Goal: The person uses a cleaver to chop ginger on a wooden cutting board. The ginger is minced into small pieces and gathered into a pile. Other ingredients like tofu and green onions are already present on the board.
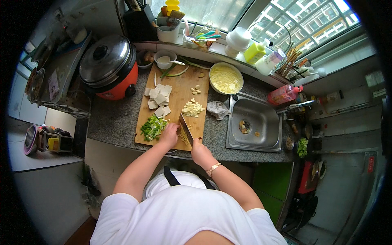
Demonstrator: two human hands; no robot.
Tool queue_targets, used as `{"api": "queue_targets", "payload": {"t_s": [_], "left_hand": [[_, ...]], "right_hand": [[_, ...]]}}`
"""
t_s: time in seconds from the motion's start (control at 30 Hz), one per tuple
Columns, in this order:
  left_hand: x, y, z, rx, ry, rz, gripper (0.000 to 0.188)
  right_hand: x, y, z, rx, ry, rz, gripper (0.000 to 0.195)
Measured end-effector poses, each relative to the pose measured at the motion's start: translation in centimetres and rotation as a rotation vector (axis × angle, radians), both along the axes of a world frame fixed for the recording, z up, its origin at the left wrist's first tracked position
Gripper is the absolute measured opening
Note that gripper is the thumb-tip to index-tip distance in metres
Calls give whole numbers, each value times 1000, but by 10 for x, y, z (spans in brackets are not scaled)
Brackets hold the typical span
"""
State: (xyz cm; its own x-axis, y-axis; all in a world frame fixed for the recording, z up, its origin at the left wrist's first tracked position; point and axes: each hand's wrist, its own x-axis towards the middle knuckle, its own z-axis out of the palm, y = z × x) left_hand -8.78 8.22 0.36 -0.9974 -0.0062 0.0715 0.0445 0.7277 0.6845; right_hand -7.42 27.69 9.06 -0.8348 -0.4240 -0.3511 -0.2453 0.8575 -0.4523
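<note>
A broad-bladed kitchen knife [186, 129] is gripped by the handle in my right hand [202, 153]. Its blade stands on edge on the wooden cutting board [177, 76], beside a strip of finely chopped yellowish food [183, 137]. My left hand [169, 134] rests on the board just left of the blade, fingertips close to it; whether they pinch anything is hidden. Chopped green onion [152, 128] lies left of that hand. Farther up are white tofu pieces [160, 96], sliced garlic [193, 108] and several whole cloves [196, 89].
A red rice cooker [118, 81] stands left of the board. To the right are a bowl of pale shreds in water [226, 78], a crumpled cloth [218, 110] and a steel sink [260, 128]. A small white bowl [164, 59] with a spoon sits behind the board.
</note>
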Motion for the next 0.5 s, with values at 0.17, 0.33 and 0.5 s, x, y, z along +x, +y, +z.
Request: {"api": "queue_targets", "payload": {"t_s": [0.17, 0.33, 0.5], "left_hand": [[3, 2, -3, 91, 40, 37, 27], [0, 0, -14, 220, 24, 151, 16], [-3, 2, -16, 158, 43, 219, 10]], "right_hand": [[13, -4, -19, 2, 20, -68, 20], [-9, -11, 10, 0, -63, -83, 20], [-5, -23, 2, -6, -91, -113, 21]]}}
